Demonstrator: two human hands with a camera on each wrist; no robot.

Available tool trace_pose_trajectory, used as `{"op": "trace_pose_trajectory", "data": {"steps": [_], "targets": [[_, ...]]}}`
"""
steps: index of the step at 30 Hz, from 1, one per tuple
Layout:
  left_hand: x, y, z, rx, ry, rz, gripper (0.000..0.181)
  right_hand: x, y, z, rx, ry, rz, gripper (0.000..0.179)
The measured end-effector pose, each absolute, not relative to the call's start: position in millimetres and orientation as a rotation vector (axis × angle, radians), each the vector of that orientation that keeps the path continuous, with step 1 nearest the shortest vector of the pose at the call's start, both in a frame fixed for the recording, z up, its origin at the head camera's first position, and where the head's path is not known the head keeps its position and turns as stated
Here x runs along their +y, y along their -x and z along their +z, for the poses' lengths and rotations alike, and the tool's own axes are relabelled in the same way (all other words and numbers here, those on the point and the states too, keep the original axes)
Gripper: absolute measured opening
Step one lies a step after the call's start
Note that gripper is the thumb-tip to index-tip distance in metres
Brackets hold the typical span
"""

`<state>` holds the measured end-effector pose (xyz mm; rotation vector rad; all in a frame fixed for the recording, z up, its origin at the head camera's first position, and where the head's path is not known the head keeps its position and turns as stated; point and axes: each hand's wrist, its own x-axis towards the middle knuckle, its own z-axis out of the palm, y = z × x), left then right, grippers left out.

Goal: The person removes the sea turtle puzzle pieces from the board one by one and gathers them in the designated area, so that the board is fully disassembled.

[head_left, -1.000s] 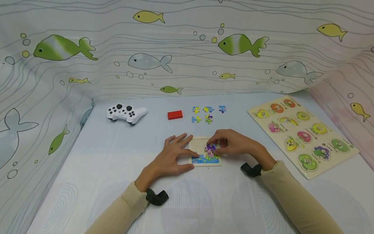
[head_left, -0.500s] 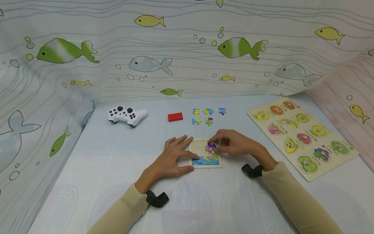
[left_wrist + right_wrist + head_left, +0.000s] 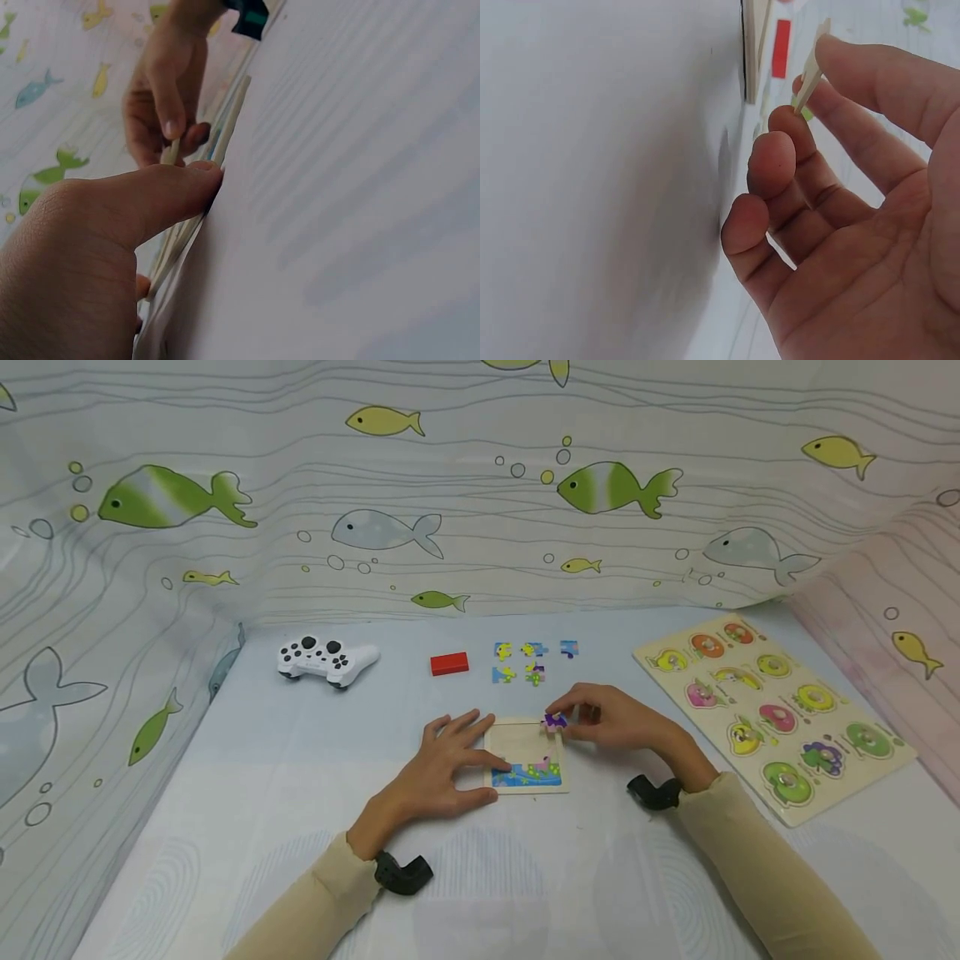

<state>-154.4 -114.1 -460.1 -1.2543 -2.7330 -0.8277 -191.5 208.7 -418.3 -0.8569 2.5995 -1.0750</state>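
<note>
In the head view my right hand (image 3: 618, 718) pinches a purple jigsaw piece (image 3: 554, 721) over the top right corner of a small wooden puzzle tray (image 3: 566, 768). Seen edge-on in the right wrist view, the jigsaw piece (image 3: 811, 75) sits between thumb and fingers. My left hand (image 3: 438, 768) lies spread at the tray's left side, its index fingertip on the fitted pieces and its thumb by the lower left corner. Blue, green and pink fitted pieces (image 3: 528, 774) fill the tray's lower part; bare wood shows above them. In the left wrist view the left thumb (image 3: 161, 199) touches the tray's edge.
Several loose jigsaw pieces (image 3: 534, 650) lie behind the tray. To their left are a red block (image 3: 449, 663) and a white game controller (image 3: 327, 661). A wooden fruit puzzle board (image 3: 774, 714) lies on the right, near the right forearm.
My right hand has lifted the purple piece away from the fitted pieces and moved it up and right to the tray's corner. The left hand has stayed in place.
</note>
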Motion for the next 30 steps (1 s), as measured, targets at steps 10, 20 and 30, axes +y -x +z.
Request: {"op": "trace_pose_trajectory", "data": {"steps": [10, 20, 30], "targets": [[-114, 154, -458, -2.741, 1.251, -0.823, 0.033, 220, 198, -421, 2.634, 0.786, -1.122, 0.035], [-114, 152, -458, -2.746, 1.254, -0.815, 0.033, 225, 203, -424, 2.658, 0.763, -1.107, 0.036], [-114, 151, -457, -2.756, 1.246, -0.814, 0.033, 232, 210, -423, 2.695, 0.779, -1.096, 0.037]]}}
